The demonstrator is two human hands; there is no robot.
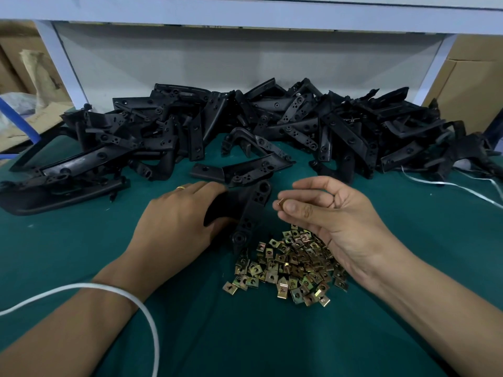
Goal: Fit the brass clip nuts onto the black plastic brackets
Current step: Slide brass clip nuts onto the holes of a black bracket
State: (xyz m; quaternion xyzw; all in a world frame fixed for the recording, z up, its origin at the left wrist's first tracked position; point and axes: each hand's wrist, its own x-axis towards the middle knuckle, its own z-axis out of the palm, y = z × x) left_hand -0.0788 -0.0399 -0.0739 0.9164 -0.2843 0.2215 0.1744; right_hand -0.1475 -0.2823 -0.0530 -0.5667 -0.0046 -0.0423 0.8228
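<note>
My left hand [177, 213] grips a black plastic bracket [251, 210] that lies on the green table mat, its perforated arm pointing toward me. My right hand [324, 210] hovers just right of the bracket, palm up, pinching one brass clip nut [280, 202] between thumb and forefinger. A loose heap of brass clip nuts [291, 265] lies on the mat under and in front of my right hand. A long pile of black plastic brackets [245, 126] stretches across the back of the table.
A white cord [136, 303] loops over my left forearm. White strapping [449, 186] trails at the right. A white shelf frame [245, 12] stands behind the pile, with cardboard boxes [476, 83] at both sides. Green mat [81, 240] covers the table.
</note>
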